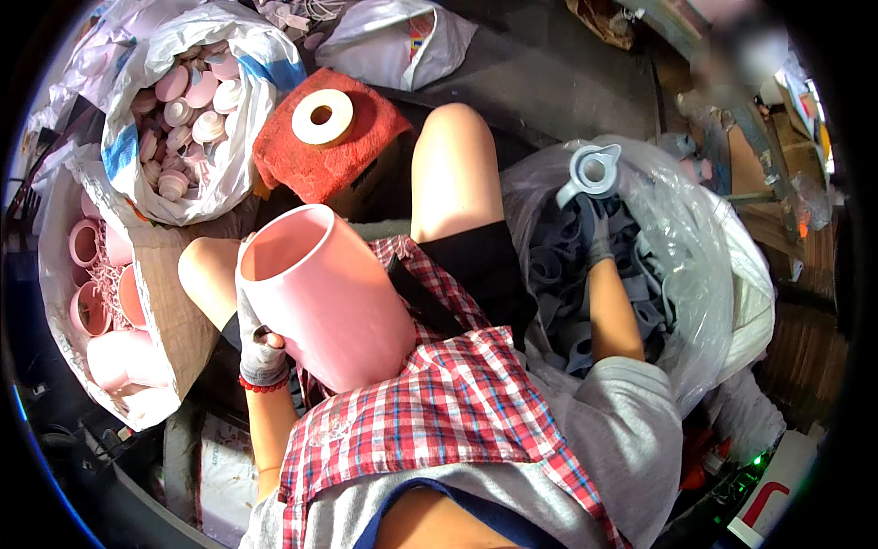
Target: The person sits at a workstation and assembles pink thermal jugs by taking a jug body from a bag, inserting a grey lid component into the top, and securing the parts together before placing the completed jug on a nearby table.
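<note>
A large pink plastic pitcher body leans in my lap with its wide mouth toward the upper left. My left hand, in a grey fingerless glove, is closed around its left side. My right hand, also gloved, reaches over a bag on the right. Its fingers close on a pale blue-grey pitcher top with a ring, a pointed spout and a curved handle. Below it, the clear plastic bag holds many darker blue-grey plastic parts. My fingertips are partly hidden.
At upper left, a white bag holds pink lids. Below it, an open sack holds pink cups. A tape roll lies on a red cloth ahead of my knees. Another white bag lies beyond.
</note>
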